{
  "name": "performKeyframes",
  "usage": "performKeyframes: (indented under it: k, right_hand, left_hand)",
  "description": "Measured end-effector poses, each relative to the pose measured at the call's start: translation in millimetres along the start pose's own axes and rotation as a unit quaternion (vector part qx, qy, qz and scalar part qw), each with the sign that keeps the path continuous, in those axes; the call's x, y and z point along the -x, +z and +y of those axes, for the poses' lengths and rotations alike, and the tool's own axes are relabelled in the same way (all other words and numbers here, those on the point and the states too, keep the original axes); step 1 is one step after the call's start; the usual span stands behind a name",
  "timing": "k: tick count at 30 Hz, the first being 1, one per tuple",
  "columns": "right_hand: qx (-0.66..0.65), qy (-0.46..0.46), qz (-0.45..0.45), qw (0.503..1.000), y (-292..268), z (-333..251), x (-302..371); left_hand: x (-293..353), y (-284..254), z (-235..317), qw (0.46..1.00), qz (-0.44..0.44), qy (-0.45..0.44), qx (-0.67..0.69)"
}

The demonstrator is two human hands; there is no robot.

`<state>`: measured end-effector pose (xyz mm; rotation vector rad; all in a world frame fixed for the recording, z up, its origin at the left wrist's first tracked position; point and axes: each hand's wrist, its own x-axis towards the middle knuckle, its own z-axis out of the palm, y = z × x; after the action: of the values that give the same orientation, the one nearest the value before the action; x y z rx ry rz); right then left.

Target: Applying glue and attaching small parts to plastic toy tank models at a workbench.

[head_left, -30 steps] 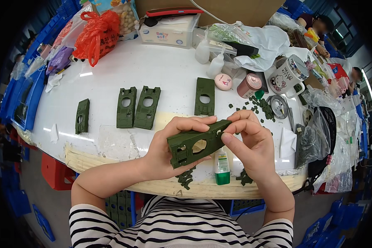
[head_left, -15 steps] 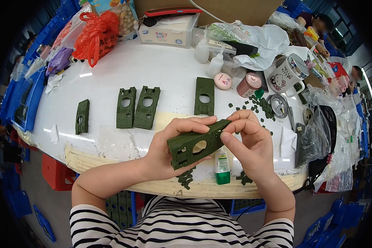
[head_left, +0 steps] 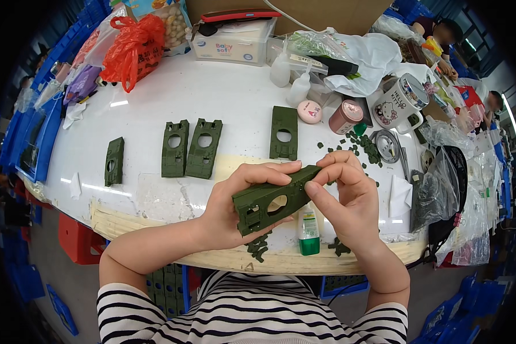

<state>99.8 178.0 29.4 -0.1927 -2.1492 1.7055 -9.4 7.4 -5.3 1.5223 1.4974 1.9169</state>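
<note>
White table (head_left: 149,106), red stool (head_left: 77,241), grey floor (head_left: 92,292)

White table (head_left: 241,103), four dark-green parts (head_left: 284,118), small green pieces (head_left: 371,151), green-capped bottle (head_left: 308,230), pink canister (head_left: 344,120), white mug (head_left: 391,110)

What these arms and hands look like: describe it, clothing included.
The left sleeve and right sleeve are white with dark stripes, ending near the elbows. Both forearms are bare. The left hand and right hand are ungloved and, as far as shows, unadorned.

Dark-and-white striped top (head_left: 252,312), short sleeves (head_left: 122,309), bare hands (head_left: 350,206)
</note>
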Motion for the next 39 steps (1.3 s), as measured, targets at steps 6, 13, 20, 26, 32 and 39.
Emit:
performKeyframes:
  k: [6,13,20,26,32,39]
  right_hand:
    - [0.003,-0.010,0.002,1.000,0.9,0.6,0.3]
    - [-0.002,-0.037,0.019,0.999,1.6,0.9,1.1]
    - [0.134,-0.141,0.043,0.980,-0.6,-4.5,-0.6]
    - [0.099,-0.154,0.032,0.983,-3.2,0.8,-1.1]
    - [0.101,-0.166,0.009,0.981,-4.1,-5.0,-3.1]
    - [0.146,-0.206,-0.001,0.968,-3.8,-7.5,-3.6]
  left_hand:
    - [0.6,0.1,-0.3,1.000,0.001,0.000,-0.005]
    - [-1.1,-0.6,0.8,1.000,0.001,0.001,0.012]
    - [-1.1,-0.5,3.4,0.987,0.011,-0.086,0.132]
    - [-4.2,-6.5,2.8,0.967,-0.023,-0.145,0.210]
    - [-11.0,-16.4,-2.5,0.952,-0.040,-0.193,0.236]
    - [-14.9,-23.1,-1.5,0.946,-0.035,-0.195,0.257]
